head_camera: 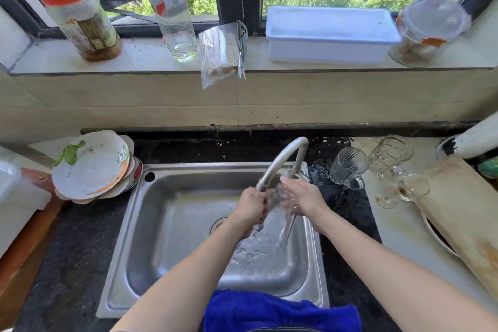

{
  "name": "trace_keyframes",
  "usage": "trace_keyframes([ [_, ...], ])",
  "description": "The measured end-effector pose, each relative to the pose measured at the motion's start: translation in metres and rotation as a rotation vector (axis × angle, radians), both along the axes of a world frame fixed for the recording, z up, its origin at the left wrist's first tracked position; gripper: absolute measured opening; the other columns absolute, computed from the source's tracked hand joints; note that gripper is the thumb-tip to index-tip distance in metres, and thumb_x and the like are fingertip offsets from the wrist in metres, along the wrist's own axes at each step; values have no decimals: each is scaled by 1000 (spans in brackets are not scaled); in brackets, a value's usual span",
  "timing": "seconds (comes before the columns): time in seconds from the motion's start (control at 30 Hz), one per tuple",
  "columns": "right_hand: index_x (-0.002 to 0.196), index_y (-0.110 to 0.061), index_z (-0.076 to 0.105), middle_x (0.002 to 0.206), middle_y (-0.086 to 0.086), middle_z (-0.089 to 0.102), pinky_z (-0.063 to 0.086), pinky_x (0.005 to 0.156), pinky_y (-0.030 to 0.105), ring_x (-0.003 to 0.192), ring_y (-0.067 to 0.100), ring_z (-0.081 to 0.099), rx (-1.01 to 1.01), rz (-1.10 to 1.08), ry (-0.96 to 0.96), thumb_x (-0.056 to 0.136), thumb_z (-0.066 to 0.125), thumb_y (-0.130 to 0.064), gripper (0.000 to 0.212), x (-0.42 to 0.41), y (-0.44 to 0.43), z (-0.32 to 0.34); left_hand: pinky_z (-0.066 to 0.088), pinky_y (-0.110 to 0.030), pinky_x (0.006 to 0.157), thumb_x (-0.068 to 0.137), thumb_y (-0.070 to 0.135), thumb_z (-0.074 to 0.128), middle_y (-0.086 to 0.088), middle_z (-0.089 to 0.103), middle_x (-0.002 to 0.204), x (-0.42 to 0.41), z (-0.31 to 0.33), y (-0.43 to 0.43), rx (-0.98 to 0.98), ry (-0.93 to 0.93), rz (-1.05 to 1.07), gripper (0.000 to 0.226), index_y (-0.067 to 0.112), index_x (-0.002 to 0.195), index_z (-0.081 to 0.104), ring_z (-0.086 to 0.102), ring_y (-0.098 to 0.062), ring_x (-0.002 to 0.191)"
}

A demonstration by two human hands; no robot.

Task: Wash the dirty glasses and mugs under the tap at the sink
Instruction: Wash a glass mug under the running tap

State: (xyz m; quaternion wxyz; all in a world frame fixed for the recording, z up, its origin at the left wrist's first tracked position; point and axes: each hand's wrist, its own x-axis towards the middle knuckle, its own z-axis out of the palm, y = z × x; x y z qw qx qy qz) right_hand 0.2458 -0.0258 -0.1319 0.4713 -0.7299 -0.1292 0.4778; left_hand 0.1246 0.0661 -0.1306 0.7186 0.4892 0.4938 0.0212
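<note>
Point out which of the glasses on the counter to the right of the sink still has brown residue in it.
The stemmed glass lying on its side nearest the wooden cutting board; brown dregs show inside. The glass mug and the glass behind look clear.

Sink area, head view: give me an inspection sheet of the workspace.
Surface: steel sink, dark wet counter around it.
Job's things: tap running; clear glass under the stream; glass mug, second glass and stained stemmed glasses wait at right.
Clutter: dirty plates at left, cutting board, blue cloth.
Grips: left hand and right hand both on the glass.
Cables: nothing seen.
Surroundings: windowsill with jar, bottle, white tray.
</note>
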Motion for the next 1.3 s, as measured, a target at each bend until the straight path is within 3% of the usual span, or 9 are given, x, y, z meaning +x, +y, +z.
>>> trace_keyframes([
  [0.17,113,-16,58,94,9,65,52,60,31,68,20,64,19,23,254,85,64,-53,46,-22,7,-1,19,-19,39,101,41,37,3,28,41,-10,7,15,-111,-78,261,45,17,63,37,23,-11,35],
  [0.4,126,-19,53,104,13,65,50,55,34,64,20,62,-25,197,-70,95,47,-48,43,-13,29,7,43,-23,39,99,17,41,-8,54,61,-32,26,35,208,58,-267,21,6,83,49,55,-16,40],
  [0.57,151,-36,17,150,-6,40,51,95,40,124,15,52,49,433,-228,73,73,-58,98,-26,10,-7,40,-26,40,102,23,35,-11,48,55,-29,27,37,274,60,-193,36,6,73,46,47,-20,40],
  [0.67,152,-37,10,121,5,62,52,61,25,87,13,63,-30,423,-92,60,82,-57,118,-17,7,-11,40,-24,38,101,18,33,-10,49,60,-34,29,36,247,67,-252,31,7,74,45,48,-17,40],
  [0.73,151,-29,19,105,7,64,53,64,32,79,14,62,-24,332,-123,65,79,-49,107,-7,25,-12,40,-23,37,101,17,34,-10,49,65,-32,31,28,195,48,-305,26,9,78,44,49,-17,40],
  [0.83,143,-20,34,126,4,60,46,99,49,111,16,57,-10,228,-246,71,68,-54,86,-2,46,-7,39,-24,38,102,18,34,-8,50,68,-30,32,18,121,27,-337,19,10,86,41,48,-19,43],
  [1.03,146,-43,23,105,-1,65,47,55,19,70,8,65,32,339,-118,68,74,-64,96,-26,-1,-18,39,-25,40,103,21,36,-8,51,69,-44,29,31,88,13,-305,21,10,86,41,50,-17,41],
  [1.2,137,-18,47,132,3,56,47,82,28,118,19,54,33,159,-48,92,54,-45,53,-4,45,-9,47,-28,42,102,17,39,-9,55,68,-46,21,25,-57,-53,-349,13,7,95,41,54,-22,44],
  [1.3,116,-24,60,113,0,67,53,83,37,106,18,62,18,109,-215,94,50,-45,32,-11,52,-8,45,-28,41,102,21,41,-6,52,62,-41,9,20,135,66,-265,19,5,96,50,49,-19,44],
])
